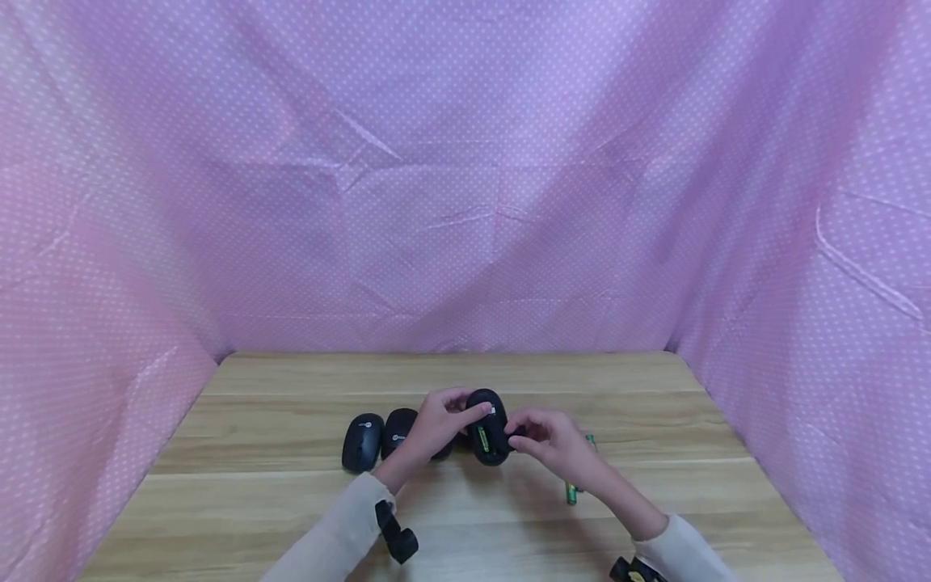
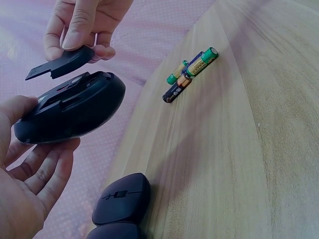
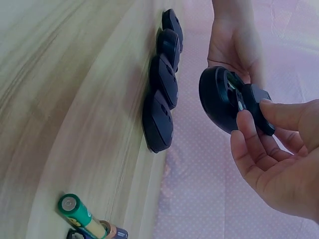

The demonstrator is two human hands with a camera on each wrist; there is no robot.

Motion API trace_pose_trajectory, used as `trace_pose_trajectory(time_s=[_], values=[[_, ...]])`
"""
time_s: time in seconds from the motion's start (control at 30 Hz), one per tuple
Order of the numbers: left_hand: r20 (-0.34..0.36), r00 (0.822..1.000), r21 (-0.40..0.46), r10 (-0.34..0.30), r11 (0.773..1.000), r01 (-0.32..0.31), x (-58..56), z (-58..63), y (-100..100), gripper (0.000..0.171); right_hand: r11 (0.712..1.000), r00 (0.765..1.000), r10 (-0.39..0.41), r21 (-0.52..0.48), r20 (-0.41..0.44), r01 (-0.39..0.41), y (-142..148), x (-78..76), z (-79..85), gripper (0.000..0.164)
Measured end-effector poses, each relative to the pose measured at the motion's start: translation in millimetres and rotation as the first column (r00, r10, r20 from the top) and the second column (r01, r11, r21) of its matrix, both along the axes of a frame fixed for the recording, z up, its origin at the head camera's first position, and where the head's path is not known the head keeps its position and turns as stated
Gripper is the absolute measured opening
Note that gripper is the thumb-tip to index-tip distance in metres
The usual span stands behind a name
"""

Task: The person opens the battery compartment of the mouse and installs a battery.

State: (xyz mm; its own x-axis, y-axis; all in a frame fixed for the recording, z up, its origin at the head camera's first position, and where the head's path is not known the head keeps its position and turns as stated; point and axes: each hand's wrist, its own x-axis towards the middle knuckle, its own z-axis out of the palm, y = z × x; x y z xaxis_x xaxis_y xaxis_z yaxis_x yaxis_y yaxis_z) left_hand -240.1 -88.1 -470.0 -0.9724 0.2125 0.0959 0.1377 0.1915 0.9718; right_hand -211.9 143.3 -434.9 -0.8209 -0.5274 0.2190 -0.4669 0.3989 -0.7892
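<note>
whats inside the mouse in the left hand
A green battery sits in the open underside of the mouse; whatever lies beneath that battery is covered and cannot be seen.

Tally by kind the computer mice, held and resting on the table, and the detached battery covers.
Held computer mouse: 1
Resting computer mice on the table: 4
Detached battery cover: 1
Total: 6
</note>
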Motion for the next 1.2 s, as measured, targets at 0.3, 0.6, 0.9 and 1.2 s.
trace_pose_trajectory(time_s=[0.3,0.6,0.9,1.2], values=[[0.005,1.000,0.004,-0.003,1.000,0.003,-2.2,-0.2,-0.6,0.031,0.999,1.000,-0.007,0.044,-0.010,0.007,0.2,0.6,5.0,0.013],[0.005,1.000,0.004,-0.013,1.000,0.013,-2.5,-1.9,-1.8,0.032,1.000,0.999,-0.024,0.007,-0.023,0.024,1.7,3.1,11.2,0.020],[0.007,1.000,-0.009,-0.014,1.000,0.014,-4.0,-2.8,-1.4,0.034,0.997,0.993,0.059,0.052,-0.100,-0.054,-2.2,0.4,20.5,0.020],[0.008,0.999,0.021,-0.035,0.999,0.035,-4.2,-2.4,-0.7,0.034,0.993,0.989,0.056,0.109,-0.140,-0.041,-11.5,0.3,29.0,0.024]])
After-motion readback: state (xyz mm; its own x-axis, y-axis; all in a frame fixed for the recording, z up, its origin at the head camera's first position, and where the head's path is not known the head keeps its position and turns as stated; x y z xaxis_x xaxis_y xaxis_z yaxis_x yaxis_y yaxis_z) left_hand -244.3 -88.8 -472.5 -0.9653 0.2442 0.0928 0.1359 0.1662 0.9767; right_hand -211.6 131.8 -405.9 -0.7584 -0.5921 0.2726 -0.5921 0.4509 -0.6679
